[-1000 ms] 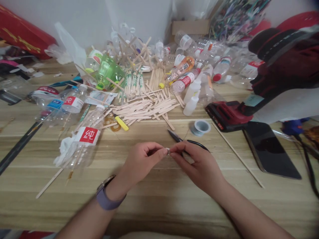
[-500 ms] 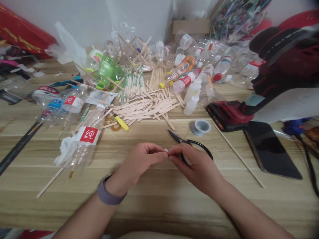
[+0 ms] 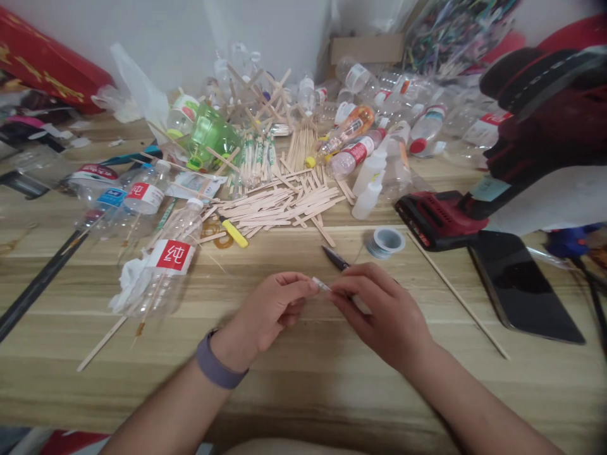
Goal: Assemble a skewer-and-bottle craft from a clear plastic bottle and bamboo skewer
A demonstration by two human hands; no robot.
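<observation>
Between my fingertips is a small whitish, tube-like piece (image 3: pixel 321 284), too small to name. Its left end is pinched by the thumb and forefinger of my left hand (image 3: pixel 272 309), which has a purple band at the wrist. My right hand (image 3: pixel 382 313) pinches the right end, fingers closed. Just beyond the right hand lie black scissors (image 3: pixel 336 258), blades showing and handles mostly covered by that hand. A spool of grey wire or thread (image 3: pixel 386 242) stands behind them.
Wooden sticks (image 3: pixel 279 205) lie heaped mid-table, a yellow-handled tool (image 3: pixel 234 232) before them. Plastic bottles (image 3: pixel 173 256) are at left and back. To the right are a red-and-black power tool (image 3: pixel 441 218), a phone (image 3: pixel 524 287) and a thin stick (image 3: pixel 459 296).
My hands have drawn slightly apart, the right one moving right, and more of the whitish piece shows between the fingertips. The right hand now covers more of the scissors' handles.
</observation>
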